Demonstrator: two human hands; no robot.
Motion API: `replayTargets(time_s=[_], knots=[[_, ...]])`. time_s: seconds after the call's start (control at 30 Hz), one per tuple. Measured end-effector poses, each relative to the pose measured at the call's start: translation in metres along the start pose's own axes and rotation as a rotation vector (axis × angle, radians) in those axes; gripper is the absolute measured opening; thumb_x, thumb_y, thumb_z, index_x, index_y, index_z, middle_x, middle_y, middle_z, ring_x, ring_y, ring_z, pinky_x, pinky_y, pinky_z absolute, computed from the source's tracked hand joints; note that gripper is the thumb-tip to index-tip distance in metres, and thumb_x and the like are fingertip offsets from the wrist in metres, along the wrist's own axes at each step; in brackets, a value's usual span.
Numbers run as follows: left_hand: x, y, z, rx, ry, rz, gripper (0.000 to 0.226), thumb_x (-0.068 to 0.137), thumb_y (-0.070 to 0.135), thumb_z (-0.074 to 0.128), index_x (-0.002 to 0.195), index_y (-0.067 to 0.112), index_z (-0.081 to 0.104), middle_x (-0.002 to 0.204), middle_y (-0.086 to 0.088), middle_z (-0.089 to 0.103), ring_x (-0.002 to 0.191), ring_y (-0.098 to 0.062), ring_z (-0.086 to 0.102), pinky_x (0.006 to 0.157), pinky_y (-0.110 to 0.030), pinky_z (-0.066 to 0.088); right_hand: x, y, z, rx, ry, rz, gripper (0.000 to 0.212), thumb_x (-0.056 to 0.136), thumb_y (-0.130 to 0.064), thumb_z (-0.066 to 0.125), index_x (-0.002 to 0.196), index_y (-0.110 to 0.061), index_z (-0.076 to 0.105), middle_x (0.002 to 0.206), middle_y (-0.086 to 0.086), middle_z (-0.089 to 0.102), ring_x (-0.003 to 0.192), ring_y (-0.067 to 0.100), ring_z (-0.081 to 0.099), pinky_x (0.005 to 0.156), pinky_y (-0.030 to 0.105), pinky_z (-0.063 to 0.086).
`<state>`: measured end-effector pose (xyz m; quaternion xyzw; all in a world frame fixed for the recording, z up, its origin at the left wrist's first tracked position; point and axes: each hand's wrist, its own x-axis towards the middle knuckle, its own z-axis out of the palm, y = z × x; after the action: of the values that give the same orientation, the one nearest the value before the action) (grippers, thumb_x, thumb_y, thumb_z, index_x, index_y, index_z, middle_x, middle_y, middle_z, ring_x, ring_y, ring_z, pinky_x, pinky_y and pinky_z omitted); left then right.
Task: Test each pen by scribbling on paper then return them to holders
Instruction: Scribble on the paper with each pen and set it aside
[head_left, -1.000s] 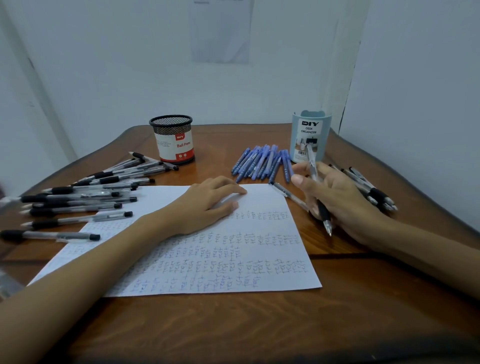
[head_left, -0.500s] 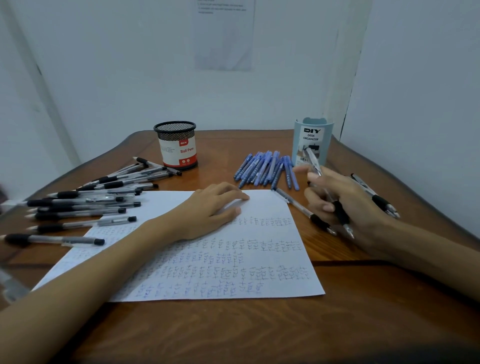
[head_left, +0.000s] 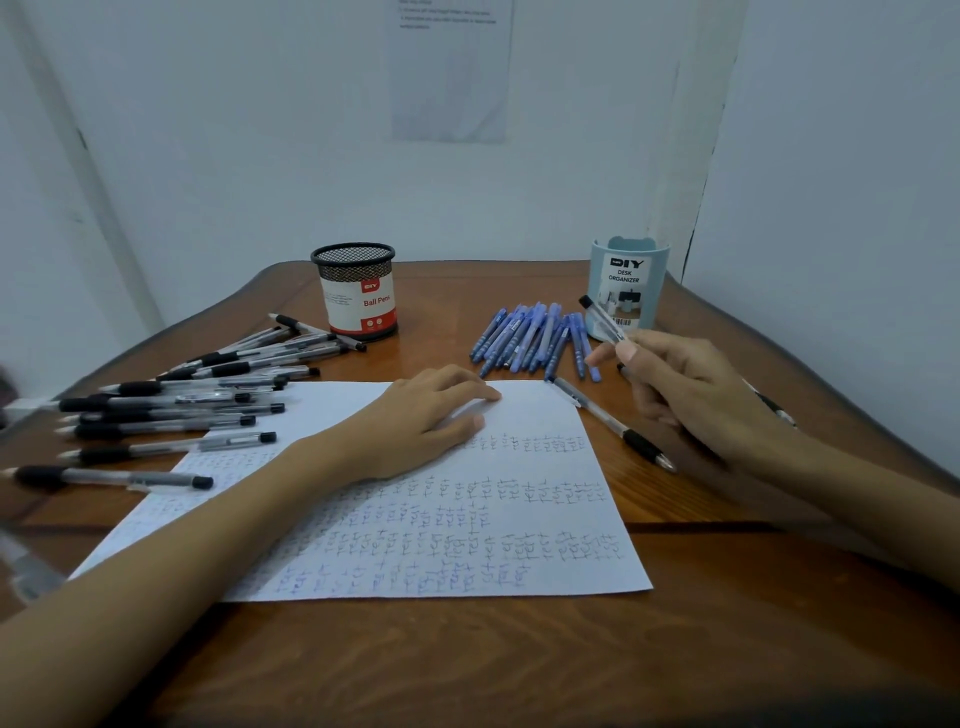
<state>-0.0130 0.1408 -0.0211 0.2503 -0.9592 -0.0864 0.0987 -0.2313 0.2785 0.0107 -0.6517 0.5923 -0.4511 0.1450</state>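
A clear-barrelled pen (head_left: 602, 318) sits pinched in the right hand (head_left: 691, 384), between thumb and curled fingers, lifted off the table (head_left: 519, 665). Its long axis runs from the hand up and to the left. The black end points at the blue organizer (head_left: 628, 280) just behind it and overlaps the organizer's front in this view. The writing tip is buried in the fingers, so which way it faces inside the grip cannot be told for sure.

The paper (head_left: 467, 519) lies to the left of that hand and nearer the person, its lower rows full of scribbles and its top band bare. The left hand (head_left: 421, 421) rests on that top band with fingers laid out flat, holding nothing and pinning the sheet.

A loose pen (head_left: 613, 423) lies slantwise along the paper's right edge, between the sheet and the right hand. Blue pens (head_left: 535, 338) are fanned beside the organizer. Black pens (head_left: 171, 405) are spread at far left near the mesh cup (head_left: 358, 291).

The right hand is plainly the nearer one to both the organizer and the paper's free corner. If the pen is untested, it likely needs turning tip-down first.
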Motion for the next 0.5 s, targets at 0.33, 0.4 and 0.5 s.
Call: replayTargets(time_s=[0.33,0.4,0.5], knots=[[-0.006,0.007,-0.010,0.082,0.038,0.012,0.036,0.098,0.037,0.038,0.133,0.030,0.046,0.134,0.008,0.043,0.117,-0.006,0.041,0.098,-0.026,0.037,0.009,0.024,-0.011,-0.778,-0.087,-0.062,0.035,0.092,-0.031,0.053,0.127,-0.023,0.055,0.085,-0.011,0.049,0.072,0.003,0.046,0.056,0.010,0.030],[-0.009,0.007,-0.019,0.153,0.095,0.030,0.032,0.097,0.031,0.043,0.127,0.027,0.053,0.127,0.006,0.049,0.109,-0.008,0.046,0.091,-0.028,0.043,0.009,0.019,-0.009,-0.827,-0.095,-0.053,0.035,0.092,-0.038,0.052,0.125,-0.028,0.054,0.095,-0.011,0.048,0.079,0.002,0.045,0.054,0.008,0.025],[-0.015,0.001,-0.033,0.220,0.186,0.028,0.027,0.097,0.025,0.046,0.120,0.019,0.058,0.118,0.001,0.055,0.104,-0.014,0.053,0.083,-0.030,0.047,0.007,0.011,0.000,-0.866,-0.065,-0.098,0.032,0.092,-0.042,0.050,0.122,-0.031,0.054,0.106,-0.010,0.050,0.088,0.001,0.045,0.057,0.008,0.026]])
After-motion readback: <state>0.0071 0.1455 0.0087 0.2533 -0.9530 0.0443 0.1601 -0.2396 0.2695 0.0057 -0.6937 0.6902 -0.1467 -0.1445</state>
